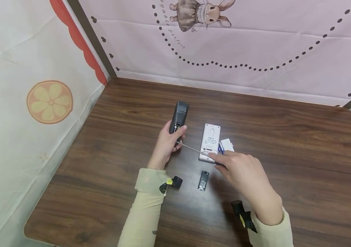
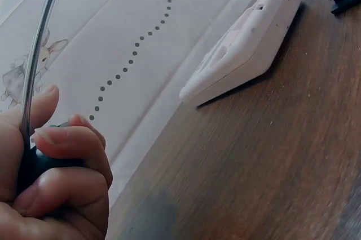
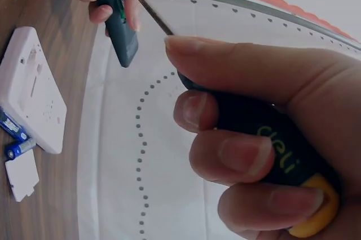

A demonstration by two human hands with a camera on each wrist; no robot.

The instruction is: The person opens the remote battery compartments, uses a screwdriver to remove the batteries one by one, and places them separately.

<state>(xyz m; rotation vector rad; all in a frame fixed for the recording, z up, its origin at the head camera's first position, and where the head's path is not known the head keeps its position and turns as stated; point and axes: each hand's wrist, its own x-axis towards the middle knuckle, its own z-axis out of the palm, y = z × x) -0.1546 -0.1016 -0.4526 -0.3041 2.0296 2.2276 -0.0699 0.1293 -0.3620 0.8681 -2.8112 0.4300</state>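
Note:
My left hand (image 1: 164, 145) grips a black remote control (image 1: 180, 111), its back turned up and its battery compartment uncovered. A screwdriver (image 3: 282, 144) with a black and yellow handle is held in my right hand (image 1: 247, 171), fingers wrapped round the handle and thumb along it. Its metal shaft reaches left to the lower end of the remote, where the tip is hidden by the left hand in the head view. Between the hands lies a white remote-like device (image 1: 211, 137), back up. A small black battery cover (image 1: 203, 180) rests nearer to me.
Blue batteries (image 3: 20, 149) and a white battery cover (image 1: 227, 145) lie against the right side of the white device. The wooden table (image 1: 302, 147) is bordered at the back by a pink printed cloth (image 1: 240, 48) and at the left by a pale cloth (image 1: 24, 144).

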